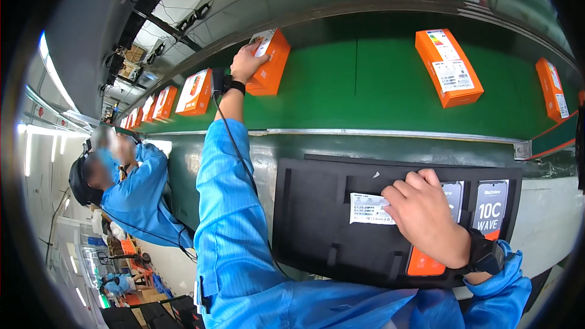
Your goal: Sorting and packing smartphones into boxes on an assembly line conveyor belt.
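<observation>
Across the green conveyor belt, my left hand [247, 63] grips the near left side of an orange box [277, 55] with a white printed label on its top. My right hand [426, 213] is closed above a black foam tray [311, 231]. Its thumb and fingertips hold the edge of a white printed label [367, 208] over the tray. Beneath that hand, a phone with grey and orange front film [425, 263] sits in a slot, partly hidden. A second phone [490, 207] with similar film rests in the slot at the right end.
More orange boxes stand on the belt, one [450, 70] to the right, another [553, 88] at the far right, and several [195, 92] trailing left. A metal rail [365, 132] edges the belt. A co-worker in a blue smock [137, 195] is at the left. A black cable [234, 146] hangs along my left arm.
</observation>
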`<state>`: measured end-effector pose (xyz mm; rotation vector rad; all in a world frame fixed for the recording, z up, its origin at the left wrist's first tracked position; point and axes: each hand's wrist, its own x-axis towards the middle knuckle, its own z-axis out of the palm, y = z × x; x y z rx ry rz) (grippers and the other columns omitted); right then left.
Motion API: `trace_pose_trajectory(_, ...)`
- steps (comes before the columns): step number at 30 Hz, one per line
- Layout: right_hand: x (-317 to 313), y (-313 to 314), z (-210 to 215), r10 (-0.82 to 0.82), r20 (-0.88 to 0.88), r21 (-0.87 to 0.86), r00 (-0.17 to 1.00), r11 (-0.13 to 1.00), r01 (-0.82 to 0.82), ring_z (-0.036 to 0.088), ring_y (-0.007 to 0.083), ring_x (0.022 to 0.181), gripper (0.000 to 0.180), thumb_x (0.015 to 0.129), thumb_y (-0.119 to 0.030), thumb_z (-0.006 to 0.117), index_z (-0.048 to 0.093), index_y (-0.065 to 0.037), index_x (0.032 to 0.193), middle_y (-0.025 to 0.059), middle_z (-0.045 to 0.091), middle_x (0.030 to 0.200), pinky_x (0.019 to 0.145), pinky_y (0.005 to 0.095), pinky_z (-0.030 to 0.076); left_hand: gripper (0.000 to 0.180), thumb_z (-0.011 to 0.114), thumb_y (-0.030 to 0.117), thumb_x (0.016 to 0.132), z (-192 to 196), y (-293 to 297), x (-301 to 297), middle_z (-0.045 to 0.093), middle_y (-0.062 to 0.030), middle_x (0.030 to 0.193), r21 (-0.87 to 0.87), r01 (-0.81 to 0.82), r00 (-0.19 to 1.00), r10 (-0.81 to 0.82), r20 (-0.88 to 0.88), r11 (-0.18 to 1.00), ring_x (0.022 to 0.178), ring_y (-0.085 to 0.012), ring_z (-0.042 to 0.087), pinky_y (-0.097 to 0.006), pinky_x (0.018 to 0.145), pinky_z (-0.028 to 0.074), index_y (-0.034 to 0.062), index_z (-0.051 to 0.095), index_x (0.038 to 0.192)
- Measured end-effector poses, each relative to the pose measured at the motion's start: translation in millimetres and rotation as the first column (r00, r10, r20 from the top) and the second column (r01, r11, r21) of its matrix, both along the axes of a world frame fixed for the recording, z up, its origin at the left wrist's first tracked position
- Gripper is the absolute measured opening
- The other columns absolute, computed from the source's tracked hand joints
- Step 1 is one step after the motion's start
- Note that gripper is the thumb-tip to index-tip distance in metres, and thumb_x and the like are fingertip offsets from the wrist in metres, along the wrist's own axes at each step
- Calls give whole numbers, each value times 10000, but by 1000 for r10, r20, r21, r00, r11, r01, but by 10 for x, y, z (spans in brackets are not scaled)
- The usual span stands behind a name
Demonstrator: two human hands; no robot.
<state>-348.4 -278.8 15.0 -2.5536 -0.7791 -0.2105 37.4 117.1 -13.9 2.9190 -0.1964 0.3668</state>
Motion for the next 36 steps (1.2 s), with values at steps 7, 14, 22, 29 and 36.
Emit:
trace_pose_trajectory(7,-5,32,27,-20,32,13,999,1000,19,539,235,803,83,750,-108,662,594,-68,778,55,564,736,809,368,396,733,679,504,710,-373,-170,-127,459,-133,1432,-47,36,987,-29,155,998,1298,-292,462,-376,1066,386,222,519,1367)
trace_pose_trajectory(14,-64,45,-67,21,57,42,998,999,-23,549,244,847,70,776,-106,653,598,-70,801,60,608,775,809,374,379,721,724,407,710,-304,-268,-175,545,-139,1349,-261,42,994,-66,-87,964,1188,-266,562,-326,992,439,128,535,1348)
trace_pose_trajectory(22,-60,-10,-106,11,102,224,995,974,-34,611,273,840,200,789,-134,657,591,-67,965,91,637,834,790,397,405,364,545,191,907,82,-204,-951,646,-69,1087,-923,-216,955,266,-132,318,979,-175,607,-336,843,488,24,590,1227)
trace_pose_trajectory(29,134,-54,6,-92,-186,345,978,926,152,629,332,888,267,804,-180,655,588,-66,1037,145,663,907,784,422,466,228,681,100,864,504,-1805,-2874,685,-47,943,-822,99,536,-726,-431,561,879,-115,632,-251,807,492,-9,660,1063)
trace_pose_trajectory(36,223,-271,112,-268,-126,523,955,800,294,626,307,815,510,813,-124,639,436,-88,1280,76,612,979,721,404,500,364,667,13,841,432,-1340,-1858,685,-89,1036,-926,108,932,-362,-33,363,889,-140,655,-267,809,514,-45,584,1191)
